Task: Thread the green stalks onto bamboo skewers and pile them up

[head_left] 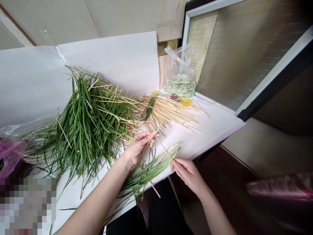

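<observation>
My left hand (140, 146) pinches a green chive stalk near its pale tip, in front of the stick pile. To its lower right, my right hand (184, 171) has its fingers closed on a thin wooden skewer (163, 147) that slants up toward the left fingertips. Several chives (149, 169) lie between and below the hands at the table's front edge, their pale ends by the right fingers. Another stick (155, 189) pokes out under them. A large heap of chives (85, 124) with skewers stuck among it is left of my left hand.
Loose wooden skewers (173, 112) fan out on the white table (207, 130) behind my hands. A clear bag of pale green pieces (179, 83) stands at the back, beside a framed panel (220, 55). Purple plastic (12, 156) is at the far left.
</observation>
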{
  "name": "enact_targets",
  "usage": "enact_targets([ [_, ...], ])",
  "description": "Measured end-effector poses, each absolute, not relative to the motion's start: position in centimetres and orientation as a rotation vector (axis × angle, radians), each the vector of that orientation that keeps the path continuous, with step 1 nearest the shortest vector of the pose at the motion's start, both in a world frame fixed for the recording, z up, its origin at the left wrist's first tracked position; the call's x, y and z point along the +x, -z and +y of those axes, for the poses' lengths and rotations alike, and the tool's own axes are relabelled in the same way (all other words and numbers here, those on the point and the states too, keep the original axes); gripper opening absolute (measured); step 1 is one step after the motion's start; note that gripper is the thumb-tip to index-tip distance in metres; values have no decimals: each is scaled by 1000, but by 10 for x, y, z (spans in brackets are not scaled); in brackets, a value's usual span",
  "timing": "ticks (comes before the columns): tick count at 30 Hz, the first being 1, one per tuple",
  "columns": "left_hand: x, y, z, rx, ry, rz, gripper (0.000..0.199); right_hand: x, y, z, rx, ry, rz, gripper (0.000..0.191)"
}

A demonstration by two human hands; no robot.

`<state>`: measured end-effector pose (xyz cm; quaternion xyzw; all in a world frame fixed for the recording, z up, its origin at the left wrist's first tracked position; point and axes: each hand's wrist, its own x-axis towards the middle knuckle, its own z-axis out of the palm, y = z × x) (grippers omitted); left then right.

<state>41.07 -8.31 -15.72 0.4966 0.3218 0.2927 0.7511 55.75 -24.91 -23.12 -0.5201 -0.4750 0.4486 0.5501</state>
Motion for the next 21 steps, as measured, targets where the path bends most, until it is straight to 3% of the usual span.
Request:
enact_targets([
  [21,411,159,-85,1163,-625,699,30,558,232,-248,-1219,-1056,-1119,41],
])
